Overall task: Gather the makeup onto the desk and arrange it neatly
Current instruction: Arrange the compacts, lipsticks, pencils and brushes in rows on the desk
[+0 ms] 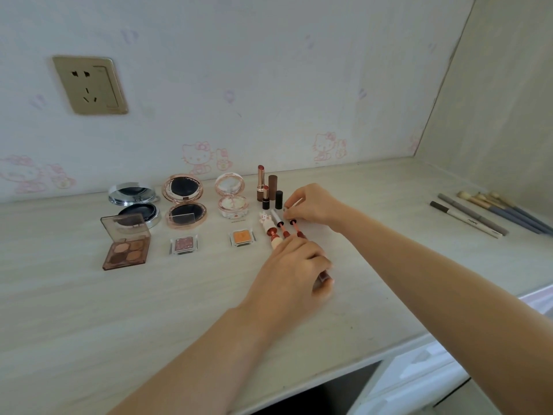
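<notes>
Makeup lies in rows on the pale desk point(89, 310). At the back stand a silver compact point(134, 202), a rose-gold compact point(184, 202) and a pink highlighter compact point(231, 196), all open. In front lie a brown eyeshadow palette point(125, 242) and two small single shadows point(183, 244) point(242, 238). Open lipsticks with their caps point(267, 187) stand upright. Three lip glosses point(276, 230) lie side by side. My left hand point(294, 265) covers their near ends, fingers curled on a gloss tube. My right hand point(311, 206) pinches the far end of the rightmost gloss wand.
Several makeup brushes point(505, 209) and eye pencils point(466, 218) lie in a row at the desk's right end, near the side wall. A wall socket point(89, 85) sits above the desk on the left. The desk's front edge runs past a white drawer point(419, 372) below right.
</notes>
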Motion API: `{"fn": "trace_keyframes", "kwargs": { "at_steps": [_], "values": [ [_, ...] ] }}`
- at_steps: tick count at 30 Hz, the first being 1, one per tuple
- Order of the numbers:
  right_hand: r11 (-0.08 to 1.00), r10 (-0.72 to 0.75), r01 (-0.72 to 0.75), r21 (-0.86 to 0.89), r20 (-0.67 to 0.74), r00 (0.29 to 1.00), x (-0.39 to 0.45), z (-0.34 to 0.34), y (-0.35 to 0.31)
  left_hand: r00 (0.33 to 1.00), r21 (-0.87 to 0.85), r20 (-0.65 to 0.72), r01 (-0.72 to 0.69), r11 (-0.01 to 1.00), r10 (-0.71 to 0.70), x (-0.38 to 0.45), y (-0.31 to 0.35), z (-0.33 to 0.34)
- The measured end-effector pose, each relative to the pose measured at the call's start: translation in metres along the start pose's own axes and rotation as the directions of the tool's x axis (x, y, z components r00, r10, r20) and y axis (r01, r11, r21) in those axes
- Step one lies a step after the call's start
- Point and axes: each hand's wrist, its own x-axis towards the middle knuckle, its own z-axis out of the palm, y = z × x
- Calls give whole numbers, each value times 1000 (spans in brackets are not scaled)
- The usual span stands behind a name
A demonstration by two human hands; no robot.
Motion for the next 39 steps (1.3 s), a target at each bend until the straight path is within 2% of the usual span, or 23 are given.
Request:
{"fn": "trace_keyframes", "kwargs": {
  "at_steps": [10,14,20,28,33,39],
  "values": [
    [998,-49,50,25,-19,999,-21,-19,11,1000,-44,19,20,999,-19,-1,-4,1],
    [982,-133,122,-141,-70,989,-45,-33,25,999,-70,31,31,997,-29,-3,-6,2],
    [883,-250,202,-423,-61,966,-98,-51,57,995,-41,94,37,998,-33,4,-7,0],
    [842,-175,73,-535,-142,974,-148,-90,103,976,7,215,-24,1000,22,56,19,7],
    [818,-126,-12,-576,-199,972,-159,-125,135,950,3,307,-68,998,64,105,46,42],
    [800,-32,-121,-588,-244,969,-160,-164,176,929,-31,354,-103,994,107,157,69,93]
  ]
}}
